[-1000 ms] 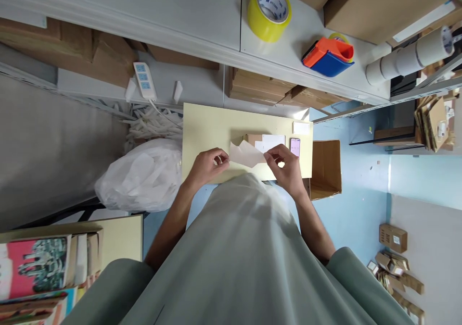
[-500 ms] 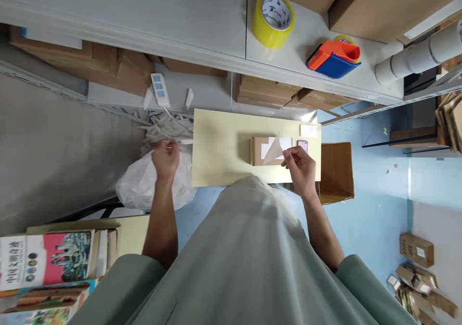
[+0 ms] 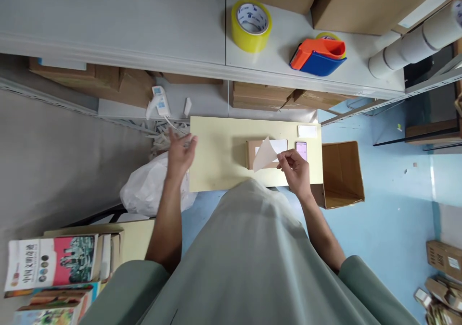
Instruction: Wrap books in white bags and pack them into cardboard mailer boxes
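Observation:
My right hand (image 3: 295, 172) pinches the corner of a thin whitish sheet (image 3: 264, 156), which hangs over a small cardboard box (image 3: 250, 154). White label paper (image 3: 279, 145) shows on top of the box, partly behind the sheet; whether the two are joined I cannot tell. The box lies on a pale yellow board (image 3: 216, 171), with a phone (image 3: 301, 150) just to its right. My left hand (image 3: 179, 156), fingers spread and holding nothing, is raised at the board's left end. Below it are a white plastic bag (image 3: 144, 185) and a heap of white strips (image 3: 160, 142).
On the grey shelf (image 3: 144, 17) ahead sit a yellow tape roll (image 3: 251, 25) and an orange-and-blue tape dispenser (image 3: 317, 56). A power strip (image 3: 161, 101) lies on the lower shelf. An open carton (image 3: 342, 173) stands right of the board; books (image 3: 54, 262) are stacked at lower left.
My left hand has gone from closed fingers to spread ones and moved slightly right. My right hand and the sheet have shifted a little left. The view has tilted slightly.

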A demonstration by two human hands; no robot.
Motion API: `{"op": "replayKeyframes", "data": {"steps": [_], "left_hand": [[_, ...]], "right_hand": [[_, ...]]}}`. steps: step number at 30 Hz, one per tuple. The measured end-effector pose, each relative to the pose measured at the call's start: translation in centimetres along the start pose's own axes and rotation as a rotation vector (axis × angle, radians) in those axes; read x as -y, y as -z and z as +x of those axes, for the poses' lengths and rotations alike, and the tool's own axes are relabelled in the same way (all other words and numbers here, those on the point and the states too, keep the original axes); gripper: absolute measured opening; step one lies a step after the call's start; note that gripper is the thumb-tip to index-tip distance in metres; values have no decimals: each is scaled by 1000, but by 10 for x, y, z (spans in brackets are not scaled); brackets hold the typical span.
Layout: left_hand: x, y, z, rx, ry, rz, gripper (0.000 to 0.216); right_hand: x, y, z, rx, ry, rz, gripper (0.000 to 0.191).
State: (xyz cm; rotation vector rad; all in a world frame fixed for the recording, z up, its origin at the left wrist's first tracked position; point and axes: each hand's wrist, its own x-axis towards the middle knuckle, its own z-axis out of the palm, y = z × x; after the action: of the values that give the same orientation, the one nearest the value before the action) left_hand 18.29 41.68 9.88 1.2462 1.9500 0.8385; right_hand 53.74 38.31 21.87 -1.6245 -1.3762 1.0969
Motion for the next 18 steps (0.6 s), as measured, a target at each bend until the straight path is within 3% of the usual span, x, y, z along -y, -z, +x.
{"op": "replayKeyframes", "data": {"steps": [5,9,13,18], "left_hand": [[-98,-70,-63,198,-17,-333,60],[-156,-111,-101,359,93,-479,50],[-184,-140,-118,400,195,-510,44],[-190,-171,-125,347,268,-572,45]], "right_hand": [[-20,21,11,32,41,-43,41],[-35,36,19,90,82,-58,40],[-51,50,25,165,91,-30,39],[-76,65,31,253,78,35,39]]}}
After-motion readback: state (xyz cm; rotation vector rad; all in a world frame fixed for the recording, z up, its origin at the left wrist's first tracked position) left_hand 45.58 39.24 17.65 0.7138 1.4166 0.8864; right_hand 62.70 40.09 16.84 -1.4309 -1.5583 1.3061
